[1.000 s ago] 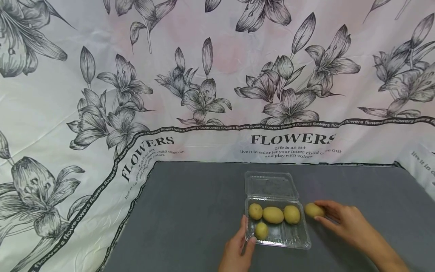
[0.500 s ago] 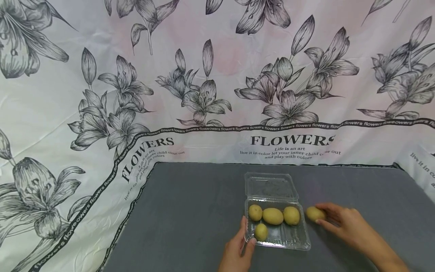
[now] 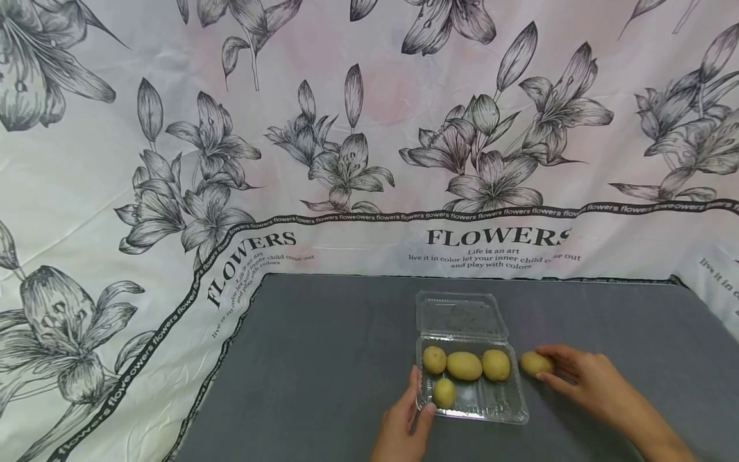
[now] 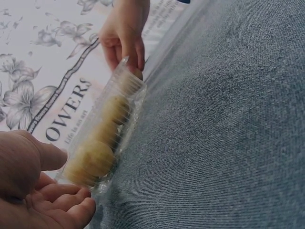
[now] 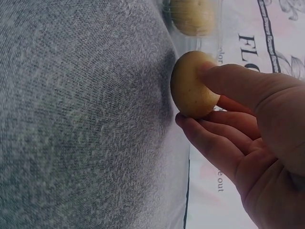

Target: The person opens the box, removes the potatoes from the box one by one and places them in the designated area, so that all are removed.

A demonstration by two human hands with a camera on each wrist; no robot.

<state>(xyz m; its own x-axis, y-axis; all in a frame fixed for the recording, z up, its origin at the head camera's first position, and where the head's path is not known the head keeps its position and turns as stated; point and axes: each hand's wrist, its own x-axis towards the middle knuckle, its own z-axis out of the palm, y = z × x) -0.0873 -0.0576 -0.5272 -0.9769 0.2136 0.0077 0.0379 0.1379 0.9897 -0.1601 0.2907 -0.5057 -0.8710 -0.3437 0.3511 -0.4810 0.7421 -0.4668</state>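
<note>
A clear plastic clamshell container (image 3: 502, 410) lies on the grey table with its lid (image 3: 460, 316) folded back. Several yellow potatoes sit inside: a row of three along the back, with an oval potato (image 3: 464, 366) in the middle, and one potato (image 3: 444, 393) at the front left. My left hand (image 3: 401, 420) holds the container's front left corner between thumb and fingers. Just right of the container, my right hand (image 3: 583, 375) grips another potato (image 3: 535, 364). In the right wrist view, thumb and fingertips pinch this potato (image 5: 193, 86), which is speckled.
The grey cloth-covered table (image 3: 323, 372) extends to both sides of the container. A white curtain (image 3: 346, 244) with black lily prints and lettering hangs along the back and left edges.
My right hand has shifted very slightly right with its potato, widening the gap to the container. The left hand and the container stay where they were.
</note>
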